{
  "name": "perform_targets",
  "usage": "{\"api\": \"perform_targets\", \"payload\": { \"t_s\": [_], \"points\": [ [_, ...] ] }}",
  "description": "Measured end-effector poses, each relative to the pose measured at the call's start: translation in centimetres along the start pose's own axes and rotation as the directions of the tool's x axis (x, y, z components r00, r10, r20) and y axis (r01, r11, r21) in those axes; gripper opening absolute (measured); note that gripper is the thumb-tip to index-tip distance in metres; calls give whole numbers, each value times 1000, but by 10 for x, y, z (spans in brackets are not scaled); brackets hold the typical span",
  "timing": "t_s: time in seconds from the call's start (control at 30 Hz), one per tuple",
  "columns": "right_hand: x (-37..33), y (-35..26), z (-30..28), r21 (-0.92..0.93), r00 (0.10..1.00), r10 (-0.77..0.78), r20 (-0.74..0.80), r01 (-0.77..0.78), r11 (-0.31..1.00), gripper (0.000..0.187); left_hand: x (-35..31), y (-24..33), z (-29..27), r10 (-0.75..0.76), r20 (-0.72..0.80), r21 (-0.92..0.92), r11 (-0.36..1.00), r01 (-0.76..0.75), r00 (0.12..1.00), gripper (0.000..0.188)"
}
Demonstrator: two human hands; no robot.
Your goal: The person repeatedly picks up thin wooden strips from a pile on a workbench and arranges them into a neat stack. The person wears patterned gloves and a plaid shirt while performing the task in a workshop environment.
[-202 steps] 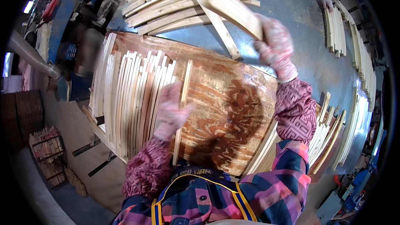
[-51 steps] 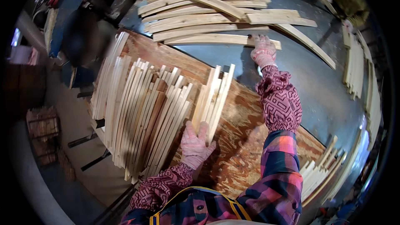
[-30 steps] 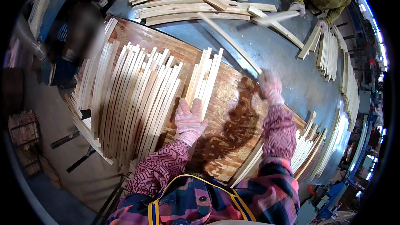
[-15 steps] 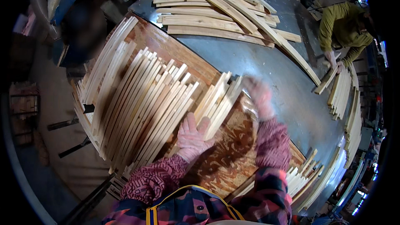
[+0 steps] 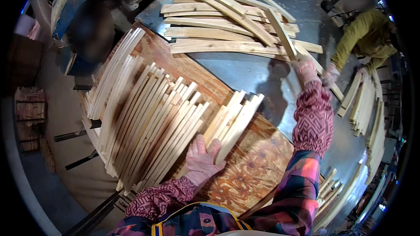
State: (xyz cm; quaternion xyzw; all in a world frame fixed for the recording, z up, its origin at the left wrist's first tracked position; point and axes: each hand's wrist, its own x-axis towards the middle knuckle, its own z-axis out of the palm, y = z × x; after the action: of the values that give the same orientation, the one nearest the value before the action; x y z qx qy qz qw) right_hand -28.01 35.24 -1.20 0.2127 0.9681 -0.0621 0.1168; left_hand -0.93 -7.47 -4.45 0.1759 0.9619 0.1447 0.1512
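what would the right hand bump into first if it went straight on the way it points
Beyond the strip it seems to hold, the right hand would probably first meet the right end of the pile, though its height above the pile is unclear.

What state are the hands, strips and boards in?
Left hand: spread, resting on smaller strip group
Right hand: closed on angled strip
Angled strip: one end gripped
Smaller strip group: side by side, ends uneven
Larger strip group: same
Far strip pile: loose, crisscrossed
Plywood board: partly covered
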Motion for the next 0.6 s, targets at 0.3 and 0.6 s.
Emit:
{"api": "perform_targets", "payload": {
  "t_s": [0.3,0.6],
  "points": [
    [-268,-9,82,807,889,234,394,-457,374,43,-1,-5,14,-27,140,32,999,22,990,106],
    [-236,-96,69,782,980,125,154,-198,591,50,-29,-20,6,15,148,-16,1000,-13,989,108]
  ]
}}
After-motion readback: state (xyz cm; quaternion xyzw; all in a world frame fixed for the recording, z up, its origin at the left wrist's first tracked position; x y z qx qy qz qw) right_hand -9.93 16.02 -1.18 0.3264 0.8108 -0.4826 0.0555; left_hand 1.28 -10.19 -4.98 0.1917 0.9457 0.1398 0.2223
